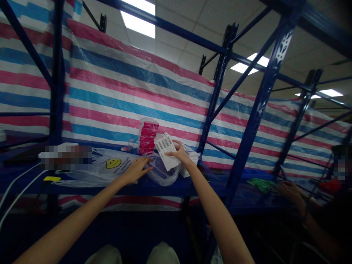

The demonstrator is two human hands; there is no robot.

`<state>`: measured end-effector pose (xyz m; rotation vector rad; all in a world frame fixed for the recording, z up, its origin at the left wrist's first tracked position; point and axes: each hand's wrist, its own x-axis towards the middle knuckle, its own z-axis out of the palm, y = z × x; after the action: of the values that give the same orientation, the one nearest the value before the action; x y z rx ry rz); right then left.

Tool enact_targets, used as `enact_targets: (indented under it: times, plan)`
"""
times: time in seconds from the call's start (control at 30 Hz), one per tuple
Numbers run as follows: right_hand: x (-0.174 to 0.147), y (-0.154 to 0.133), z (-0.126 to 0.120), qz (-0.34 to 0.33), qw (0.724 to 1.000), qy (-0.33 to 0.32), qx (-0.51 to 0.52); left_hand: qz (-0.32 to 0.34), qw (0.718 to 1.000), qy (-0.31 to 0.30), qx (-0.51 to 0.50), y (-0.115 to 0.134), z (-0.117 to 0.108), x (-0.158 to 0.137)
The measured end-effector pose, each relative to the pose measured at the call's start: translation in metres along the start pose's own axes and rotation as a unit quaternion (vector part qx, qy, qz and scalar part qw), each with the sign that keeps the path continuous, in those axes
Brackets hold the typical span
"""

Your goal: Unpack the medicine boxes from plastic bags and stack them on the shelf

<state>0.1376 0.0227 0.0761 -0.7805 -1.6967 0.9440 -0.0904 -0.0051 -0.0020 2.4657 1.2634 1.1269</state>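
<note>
My right hand (178, 154) is closed on a flat white pack (166, 148) printed with rows of dark marks that look like barcodes. The pack is tilted above a clear plastic bag (162, 176) on the blue shelf. At the left edge of this bag, my left hand (137, 168) has its fingers stretched out and apart; whether it touches the plastic I cannot tell. Just behind the right hand lies a stack of similar white packs (189, 157), partly hidden. A pink-red pack in clear wrapping (148, 137) stands upright behind the bag.
A clear bag with a yellow smiley (113, 163) lies flat on the left. Nearby are a small clear jar (131, 144), a yellow slip (52, 179) and white cables (16, 183). A blue rack post (247, 124) rises at right; beyond it, a co-worker's hands (288, 190) are near green material (264, 185).
</note>
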Motion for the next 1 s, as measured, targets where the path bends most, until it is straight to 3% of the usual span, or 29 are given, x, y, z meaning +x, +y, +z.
enact_targets:
  times: [0.1,0.17,0.27,0.33,0.4,0.47,0.57,0.63,0.77,0.9,1.0]
  plan:
    - [0.002,-0.022,0.0,-0.011,0.998,0.012,0.055,-0.063,0.966,0.022,-0.251,0.022,0.0,0.025]
    - [0.002,-0.038,0.0,-0.022,0.996,0.024,0.079,-0.041,0.94,0.051,-0.336,0.045,0.003,0.045]
    - [-0.002,-0.062,-0.003,-0.066,0.993,0.039,0.091,0.052,0.92,0.102,-0.374,0.085,0.008,0.071]
    - [-0.007,-0.074,-0.013,-0.094,0.991,0.039,0.085,0.076,0.916,0.144,-0.367,0.108,0.009,0.083]
    - [-0.016,-0.081,-0.031,-0.095,0.992,0.028,0.073,0.089,0.918,0.145,-0.357,0.124,0.01,0.089]
    - [-0.028,-0.08,-0.051,-0.079,0.995,0.021,0.061,0.104,0.927,0.108,-0.344,0.131,0.013,0.087]
    - [-0.051,-0.061,-0.072,-0.059,0.997,0.029,0.035,0.119,0.941,0.038,-0.316,0.127,0.024,0.075]
    - [-0.061,-0.043,-0.071,-0.057,0.997,0.043,0.027,0.121,0.945,-0.005,-0.305,0.116,0.03,0.065]
    - [-0.052,-0.015,-0.04,-0.078,0.995,0.046,0.038,0.104,0.953,-0.038,-0.283,0.079,0.024,0.055]
    - [-0.012,0.003,-0.001,-0.082,0.996,0.028,0.032,0.033,0.943,-0.048,-0.327,0.036,-0.005,0.058]
    - [0.008,0.03,0.021,-0.057,0.998,0.0,0.02,0.026,0.936,-0.03,-0.35,0.01,-0.022,0.061]
